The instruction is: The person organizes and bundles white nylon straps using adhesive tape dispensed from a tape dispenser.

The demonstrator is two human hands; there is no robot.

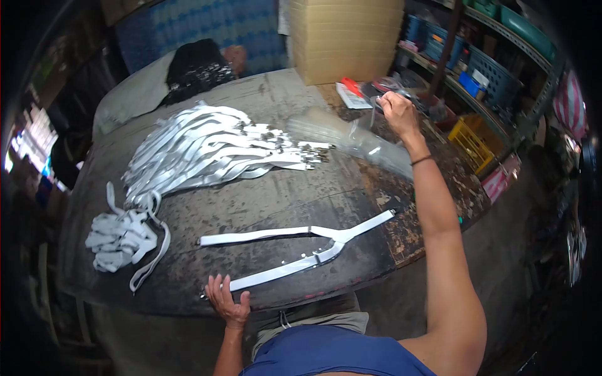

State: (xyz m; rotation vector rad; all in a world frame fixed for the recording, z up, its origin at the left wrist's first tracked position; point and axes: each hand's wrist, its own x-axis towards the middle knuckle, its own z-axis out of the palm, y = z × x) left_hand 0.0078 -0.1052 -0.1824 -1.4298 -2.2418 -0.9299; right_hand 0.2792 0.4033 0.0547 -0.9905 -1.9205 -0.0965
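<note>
A pair of white Y-shaped suspenders (269, 274) lies spread on the dark worktable in front of me, its straps pointing left and its single end to the right. My left hand (226, 302) rests at the table's front edge on the lower strap's left end, fingers apart. Raised over the right side, my right hand (399, 113) has its fingers pinched on a clear plastic piece, above a stack of clear plastic bags (376, 150). Many white straps with metal clips (200, 144) lie in a large pile at the back left. A bundle of white elastic (119, 240) sits at the left.
Beyond the worktable (182, 263) stands a tall cardboard stack (345, 41). A black pile (197, 66) lies at the back left. Shelves with baskets and a yellow crate (470, 143) line the right. A red-and-white packet (353, 94) lies near the cardboard.
</note>
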